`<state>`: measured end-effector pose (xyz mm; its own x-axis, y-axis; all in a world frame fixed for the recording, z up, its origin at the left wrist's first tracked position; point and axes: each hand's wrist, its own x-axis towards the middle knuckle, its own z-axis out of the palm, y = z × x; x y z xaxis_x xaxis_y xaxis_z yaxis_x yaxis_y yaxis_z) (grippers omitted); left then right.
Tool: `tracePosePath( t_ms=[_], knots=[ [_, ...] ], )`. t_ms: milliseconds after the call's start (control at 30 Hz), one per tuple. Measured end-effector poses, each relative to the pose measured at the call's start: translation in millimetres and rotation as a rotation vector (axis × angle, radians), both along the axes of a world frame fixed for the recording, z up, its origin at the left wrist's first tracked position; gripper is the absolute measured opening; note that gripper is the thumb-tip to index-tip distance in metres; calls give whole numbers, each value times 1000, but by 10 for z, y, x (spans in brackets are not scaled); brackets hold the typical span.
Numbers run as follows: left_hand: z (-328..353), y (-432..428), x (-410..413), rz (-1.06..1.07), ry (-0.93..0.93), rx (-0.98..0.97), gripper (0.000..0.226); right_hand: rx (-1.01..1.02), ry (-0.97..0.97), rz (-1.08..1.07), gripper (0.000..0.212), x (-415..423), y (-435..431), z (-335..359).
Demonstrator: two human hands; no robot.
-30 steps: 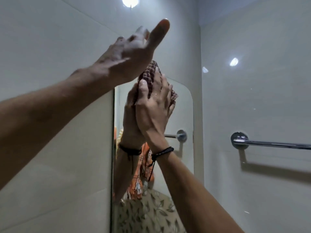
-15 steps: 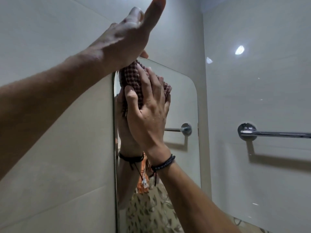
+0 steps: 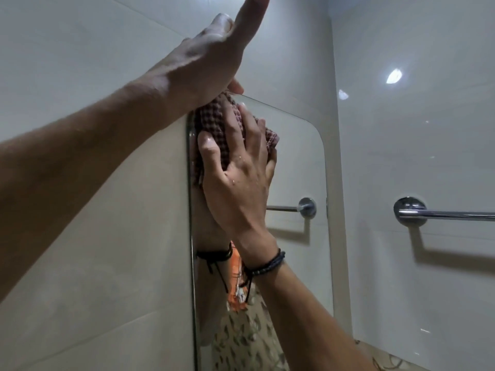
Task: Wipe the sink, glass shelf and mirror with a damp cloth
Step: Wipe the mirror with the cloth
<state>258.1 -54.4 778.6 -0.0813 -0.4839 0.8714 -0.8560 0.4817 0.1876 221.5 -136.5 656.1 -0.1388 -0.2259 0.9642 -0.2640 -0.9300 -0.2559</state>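
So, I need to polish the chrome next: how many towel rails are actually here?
1. The towel rail is mounted on the right-hand wall. The one seen in the mirror is only its reflection; more could sit outside the view.

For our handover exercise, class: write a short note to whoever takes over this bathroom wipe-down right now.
Left hand: open, fingers straight, by the wall above the top left corner of the mirror.
Right hand: fingers spread, pressing the cloth on the mirror near that corner.
Done: mirror wipe under way; how much, unclear.
Left: rest of mirror; sink and glass shelf out of view, check them.
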Motion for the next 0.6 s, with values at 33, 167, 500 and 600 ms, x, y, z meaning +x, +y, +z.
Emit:
tracePosePath(
  t_ms=[33,167,500,600],
  knots=[
    [11,7,6,-9,10,6,75,-32,5,1,59,9,16,-64],
    [23,23,21,-37,-26,22,77,-115,17,-7,56,-87,-99,-166],
    [54,-16,57,-42,-79,39,74,-234,33,-36,55,-85,-97,-259],
    [63,-12,63,-28,-96,43,70,-228,11,-58,55,-129,-165,-339]
  ],
)
